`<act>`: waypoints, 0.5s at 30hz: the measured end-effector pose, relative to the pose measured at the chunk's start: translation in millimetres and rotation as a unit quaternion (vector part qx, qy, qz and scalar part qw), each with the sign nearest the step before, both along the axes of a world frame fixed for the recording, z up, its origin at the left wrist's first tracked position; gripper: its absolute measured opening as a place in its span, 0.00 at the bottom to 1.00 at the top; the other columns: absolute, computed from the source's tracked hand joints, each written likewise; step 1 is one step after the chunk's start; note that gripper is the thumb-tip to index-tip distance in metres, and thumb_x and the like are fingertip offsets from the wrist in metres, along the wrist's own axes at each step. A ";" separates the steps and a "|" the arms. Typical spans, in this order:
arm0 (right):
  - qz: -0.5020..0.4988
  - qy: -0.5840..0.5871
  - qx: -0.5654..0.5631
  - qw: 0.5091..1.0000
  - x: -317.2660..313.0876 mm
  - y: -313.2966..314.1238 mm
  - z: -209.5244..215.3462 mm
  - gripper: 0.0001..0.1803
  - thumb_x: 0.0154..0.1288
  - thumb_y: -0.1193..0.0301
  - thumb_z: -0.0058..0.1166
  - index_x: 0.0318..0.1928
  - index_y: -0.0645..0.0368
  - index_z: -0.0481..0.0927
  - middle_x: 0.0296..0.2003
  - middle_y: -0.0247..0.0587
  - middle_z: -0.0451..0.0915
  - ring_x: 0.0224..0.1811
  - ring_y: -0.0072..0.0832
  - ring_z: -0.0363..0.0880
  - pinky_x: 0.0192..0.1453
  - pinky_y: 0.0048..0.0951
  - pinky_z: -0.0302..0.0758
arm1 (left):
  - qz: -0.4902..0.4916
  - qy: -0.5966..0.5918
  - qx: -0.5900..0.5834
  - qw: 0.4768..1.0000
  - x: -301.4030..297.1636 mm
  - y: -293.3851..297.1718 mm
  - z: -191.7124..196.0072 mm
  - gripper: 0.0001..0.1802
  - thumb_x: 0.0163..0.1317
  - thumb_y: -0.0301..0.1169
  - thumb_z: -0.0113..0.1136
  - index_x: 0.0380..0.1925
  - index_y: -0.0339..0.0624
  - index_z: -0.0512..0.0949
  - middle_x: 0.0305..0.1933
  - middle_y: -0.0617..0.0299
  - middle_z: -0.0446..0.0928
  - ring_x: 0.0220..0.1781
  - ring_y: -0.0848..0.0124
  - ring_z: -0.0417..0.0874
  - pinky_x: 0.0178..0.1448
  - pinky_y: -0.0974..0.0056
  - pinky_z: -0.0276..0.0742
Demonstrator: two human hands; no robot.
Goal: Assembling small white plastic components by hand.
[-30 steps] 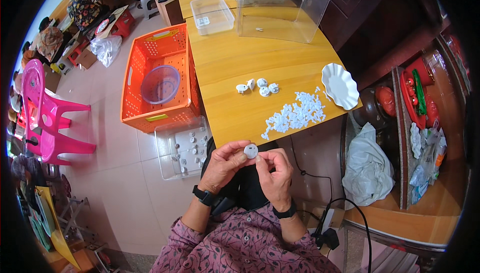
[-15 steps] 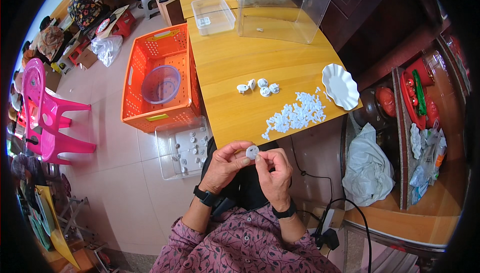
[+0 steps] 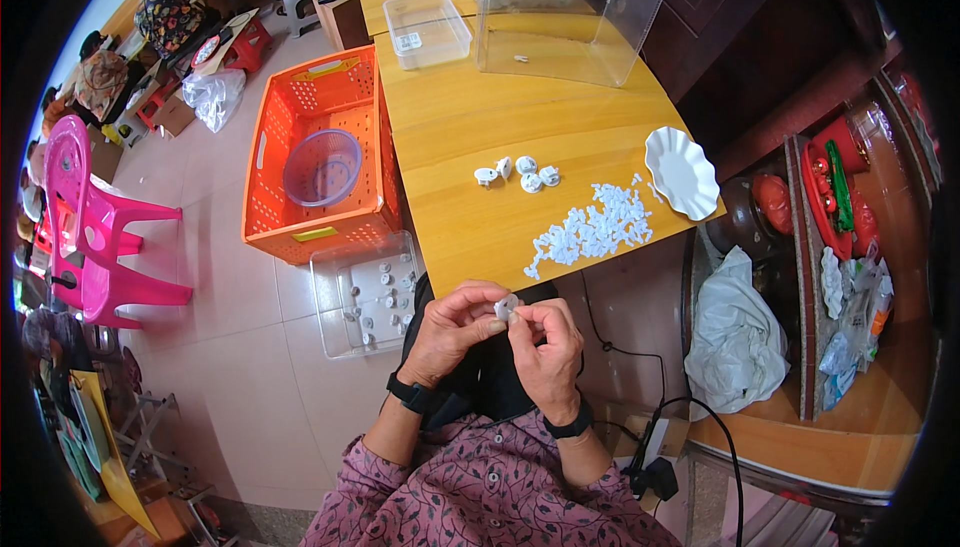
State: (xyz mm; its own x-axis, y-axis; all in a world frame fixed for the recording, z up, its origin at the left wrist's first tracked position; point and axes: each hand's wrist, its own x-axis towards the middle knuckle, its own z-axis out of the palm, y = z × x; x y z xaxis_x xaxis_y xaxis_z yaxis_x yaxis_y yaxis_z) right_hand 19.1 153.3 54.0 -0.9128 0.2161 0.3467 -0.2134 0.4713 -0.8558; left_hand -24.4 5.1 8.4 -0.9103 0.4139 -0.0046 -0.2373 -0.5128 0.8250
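A small round white plastic piece (image 3: 505,305) is pinched in the fingertips of my left hand (image 3: 455,332), just off the table's near edge. My right hand (image 3: 547,347) meets it from the other side, thumb and forefinger pressed together at the piece; whether a smaller part sits between them is too small to see. Beyond my hands, a spread of tiny white plastic parts (image 3: 592,230) lies along the table's front edge. Farther back rests a cluster of several round white pieces (image 3: 530,177) like the one I hold.
On the wooden table (image 3: 440,117) stand a scalloped white dish (image 3: 680,173), a clear shallow tub (image 3: 428,32) and a large transparent box (image 3: 560,47). Left of it are an orange crate (image 3: 262,217) and a clear bin (image 3: 345,342) with round pieces. A cable (image 3: 735,467) hangs at the right.
The round piece has turned in my fingers, from facing up flat to tilted more edge-on. Both hands stay in nearly the same place.
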 end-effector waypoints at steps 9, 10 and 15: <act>0.008 -0.019 0.001 1.000 2.4 -1.0 -1.4 0.06 0.61 0.80 0.61 0.36 0.63 0.76 0.33 0.41 0.76 0.26 0.29 0.79 0.28 0.28 0.76 | 0.003 0.014 -0.041 0.999 1.3 -2.1 0.2 0.18 0.59 0.16 0.66 0.51 0.34 0.79 0.53 0.59 0.77 0.56 0.67 0.81 0.64 0.62 0.77; 0.008 -0.019 0.001 1.000 1.9 -1.9 -1.7 0.06 0.61 0.80 0.61 0.36 0.63 0.76 0.33 0.41 0.76 0.26 0.29 0.79 0.28 0.28 0.76 | 0.001 0.018 -0.034 0.999 1.2 -1.9 1.4 0.18 0.60 0.16 0.65 0.51 0.34 0.79 0.53 0.60 0.77 0.56 0.69 0.81 0.62 0.64 0.77; 0.019 -0.024 -0.017 0.999 1.0 0.0 -6.4 0.06 0.63 0.80 0.61 0.38 0.63 0.77 0.34 0.41 0.77 0.27 0.27 0.79 0.30 0.26 0.76 | -0.009 0.023 -0.029 0.999 -0.5 -3.5 0.2 0.18 0.59 0.16 0.66 0.51 0.34 0.79 0.53 0.59 0.77 0.56 0.67 0.81 0.64 0.62 0.77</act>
State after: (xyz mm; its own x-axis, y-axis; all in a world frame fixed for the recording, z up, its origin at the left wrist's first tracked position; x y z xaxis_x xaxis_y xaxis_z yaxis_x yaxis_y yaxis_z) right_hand 20.1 153.3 47.6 -0.9361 0.1926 0.2945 -0.1878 0.4343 -0.8810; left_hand -24.9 1.7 8.6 -0.9022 0.4311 0.0126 -0.2077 -0.4599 0.8633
